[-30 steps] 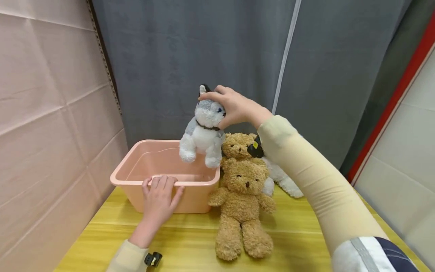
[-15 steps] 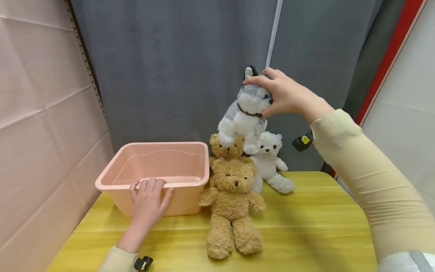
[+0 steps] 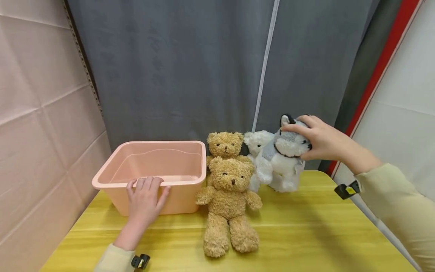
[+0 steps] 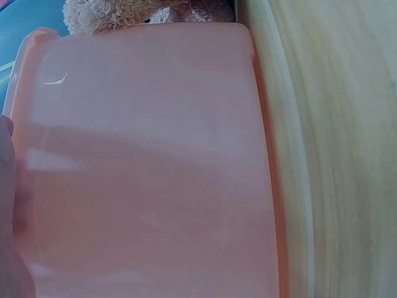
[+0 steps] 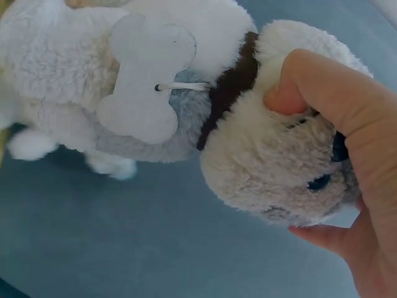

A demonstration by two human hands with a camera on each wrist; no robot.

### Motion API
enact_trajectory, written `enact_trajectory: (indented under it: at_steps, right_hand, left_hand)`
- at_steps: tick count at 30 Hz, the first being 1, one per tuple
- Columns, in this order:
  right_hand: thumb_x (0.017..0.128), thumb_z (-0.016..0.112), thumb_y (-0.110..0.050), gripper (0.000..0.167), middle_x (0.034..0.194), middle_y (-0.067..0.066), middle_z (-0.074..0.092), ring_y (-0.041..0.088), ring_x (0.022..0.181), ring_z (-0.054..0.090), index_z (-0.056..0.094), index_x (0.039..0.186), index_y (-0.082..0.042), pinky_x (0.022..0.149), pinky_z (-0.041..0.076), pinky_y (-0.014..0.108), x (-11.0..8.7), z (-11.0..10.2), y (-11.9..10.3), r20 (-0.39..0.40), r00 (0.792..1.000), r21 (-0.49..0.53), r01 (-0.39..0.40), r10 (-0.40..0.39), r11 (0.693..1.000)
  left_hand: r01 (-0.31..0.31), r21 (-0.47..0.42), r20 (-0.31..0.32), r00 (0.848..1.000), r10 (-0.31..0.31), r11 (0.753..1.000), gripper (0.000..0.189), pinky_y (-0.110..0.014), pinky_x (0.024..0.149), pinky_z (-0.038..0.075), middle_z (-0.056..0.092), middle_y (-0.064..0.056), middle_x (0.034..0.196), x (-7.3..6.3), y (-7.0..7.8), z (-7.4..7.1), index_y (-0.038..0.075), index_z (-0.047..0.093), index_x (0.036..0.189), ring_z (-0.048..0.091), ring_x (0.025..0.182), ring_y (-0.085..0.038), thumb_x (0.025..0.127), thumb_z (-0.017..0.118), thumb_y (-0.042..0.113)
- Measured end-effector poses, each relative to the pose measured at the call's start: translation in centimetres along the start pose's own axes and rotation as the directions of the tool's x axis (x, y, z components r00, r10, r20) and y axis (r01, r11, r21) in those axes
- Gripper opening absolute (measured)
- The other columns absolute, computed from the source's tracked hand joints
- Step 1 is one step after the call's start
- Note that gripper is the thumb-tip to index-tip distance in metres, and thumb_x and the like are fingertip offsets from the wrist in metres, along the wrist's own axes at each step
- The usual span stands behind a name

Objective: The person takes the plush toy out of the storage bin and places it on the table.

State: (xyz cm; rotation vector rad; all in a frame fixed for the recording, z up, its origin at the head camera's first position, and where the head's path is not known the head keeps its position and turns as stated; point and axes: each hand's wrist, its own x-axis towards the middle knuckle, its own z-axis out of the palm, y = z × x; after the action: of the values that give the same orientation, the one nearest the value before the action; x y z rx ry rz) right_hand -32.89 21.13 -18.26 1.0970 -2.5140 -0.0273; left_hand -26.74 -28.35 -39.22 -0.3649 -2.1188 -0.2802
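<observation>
A grey-and-white plush husky [image 3: 282, 160] with a dark collar is gripped by the head in my right hand [image 3: 323, 139], in front of the white teddy bear [image 3: 257, 141] at the back right. In the right wrist view, a white bone-shaped tag [image 5: 146, 81] hangs from the husky's collar [image 5: 234, 81]; the thumb presses its muzzle. My left hand [image 3: 144, 200] holds the front rim of the pink plastic bin [image 3: 183, 198], fingers hooked over it and thumb outside. In the left wrist view, the bin's wall [image 4: 155, 167] fills most of the picture.
Right of the bin, a brown teddy bear [image 3: 229, 204] sits in front of another brown teddy bear [image 3: 225, 145]. All stand on a yellow wood-grain table [image 3: 289, 234]. A grey curtain [image 3: 176, 75] hangs behind, and a pale cloth wall [image 3: 37, 113] borders the left.
My right hand has carried the husky from above the bin's right end to the right, then lowered it in front of the white bear. My left hand stays at the rim; the view has shifted slightly.
</observation>
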Motion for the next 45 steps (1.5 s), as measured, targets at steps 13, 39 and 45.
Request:
enact_trajectory:
  at_steps: [13,39,45]
  right_hand:
    - [0.057,0.089,-0.018,0.094,0.132,0.023,0.046,0.041,0.118,0.047,0.048,0.141,-0.024,0.085,0.043,0.06,-4.8,7.5,-2.3,0.037,0.993,0.011,0.114,-0.115,0.993]
    - [0.067,0.086,-0.045,0.098,0.143,0.016,0.039,0.033,0.124,0.042,0.038,0.149,-0.02,0.087,0.04,0.057,-7.0,10.5,-4.5,-0.107,0.991,0.197,0.101,-0.081,0.975]
    - [0.062,0.088,-0.036,0.105,0.138,0.017,0.043,0.031,0.119,0.046,0.034,0.15,-0.018,0.086,0.043,0.054,-6.7,11.1,-4.3,-0.117,0.99,0.14,0.099,-0.083,0.985]
  left_hand:
    - [0.023,0.003,-0.009,1.0,-0.023,1.0,0.051,-0.061,0.09,0.021,0.053,-0.011,0.088,-0.3,-0.1,-0.5,0.005,0.055,0.098,0.045,0.085,-0.034,0.099,0.036,0.052]
    - [0.006,-0.013,0.021,1.0,-0.006,1.0,0.052,-0.061,0.09,0.021,0.052,-0.011,0.087,0.4,0.3,-0.4,0.004,0.056,0.098,0.046,0.084,-0.035,0.099,0.036,0.052]
    - [0.015,-0.011,0.021,1.0,-0.014,1.0,0.05,-0.061,0.09,0.02,0.052,-0.011,0.088,0.3,0.1,-0.3,0.003,0.056,0.099,0.046,0.085,-0.035,0.099,0.038,0.051]
